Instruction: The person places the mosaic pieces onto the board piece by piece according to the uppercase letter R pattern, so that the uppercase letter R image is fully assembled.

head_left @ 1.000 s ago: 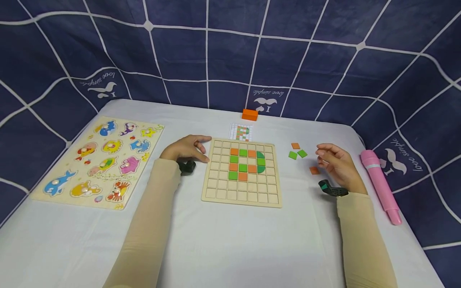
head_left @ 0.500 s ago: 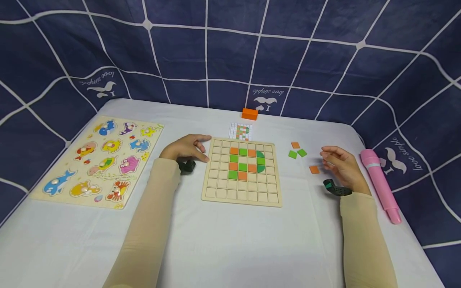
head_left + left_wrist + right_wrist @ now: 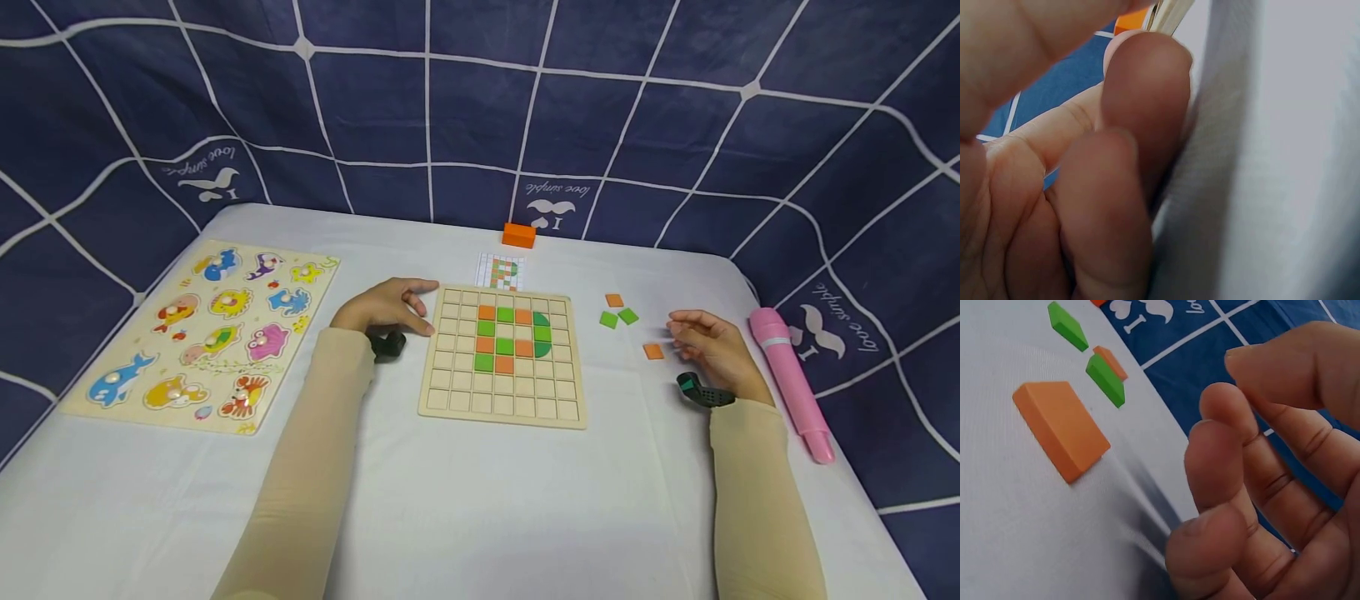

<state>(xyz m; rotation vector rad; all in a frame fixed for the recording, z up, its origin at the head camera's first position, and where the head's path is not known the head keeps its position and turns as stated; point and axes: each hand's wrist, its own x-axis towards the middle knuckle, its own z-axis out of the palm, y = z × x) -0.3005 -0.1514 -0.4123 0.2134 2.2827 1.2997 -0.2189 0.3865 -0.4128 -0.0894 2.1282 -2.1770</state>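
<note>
A square wooden grid board point(image 3: 501, 402) lies mid-table, with orange, light green and dark green pieces set in its upper middle. At the board's left side is my left hand point(image 3: 386, 306), its forefinger and thumb reaching the edge near the upper left corner. In the left wrist view its other fingers point(image 3: 1110, 206) are bent, with nothing seen in them. My right hand point(image 3: 712, 346) hovers at the right, fingers loosely curled around nothing. Just left of it lies an orange square tile point(image 3: 1069, 428). Farther off are two green tiles point(image 3: 628, 316) and another orange tile point(image 3: 614, 300).
Behind the board lies a printed pattern card point(image 3: 501, 271), with an orange block point(image 3: 519, 235) beyond it. A sea-animal knob puzzle point(image 3: 202, 333) takes up the left side. Along the right edge lies a pink stick-like object point(image 3: 793, 387). Dark blue checked cloth point(image 3: 480, 108) rises behind the table.
My right hand has drawn slightly to the right, away from the nearest orange tile, which now shows fully. The left hand stays at the board's edge.
</note>
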